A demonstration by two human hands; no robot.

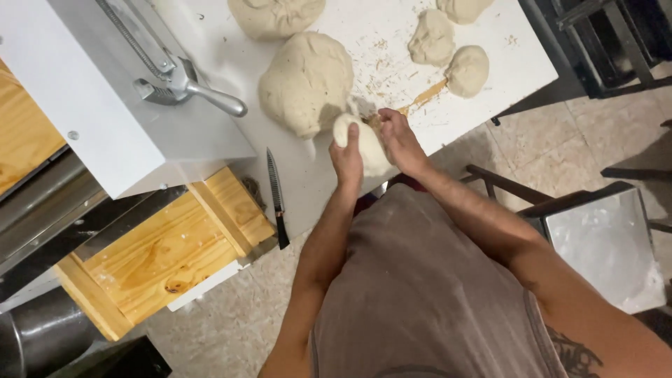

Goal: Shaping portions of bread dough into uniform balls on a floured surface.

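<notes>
I am holding a small piece of dough point(367, 148) in the middle of the frame, just at the near edge of the white table point(315, 182). My left hand point(348, 159) is grasping it from the left side, and my right hand point(397, 137) is closing around it from the right and pinching its top. The piece is touching the big dough mass point(306, 82) above it.

I think the piece could slip down past the table edge, because it is hanging partly over the edge and the dough is soft. The knife point(277, 196) is lying near my left forearm with the handle over the edge, so an elbow could push it off.

My fingertips are hidden behind the dough. The lumps point(448, 49) at the upper right are partly cut off by the frame, and I cannot tell what the machine point(126, 105) at upper left is.
</notes>
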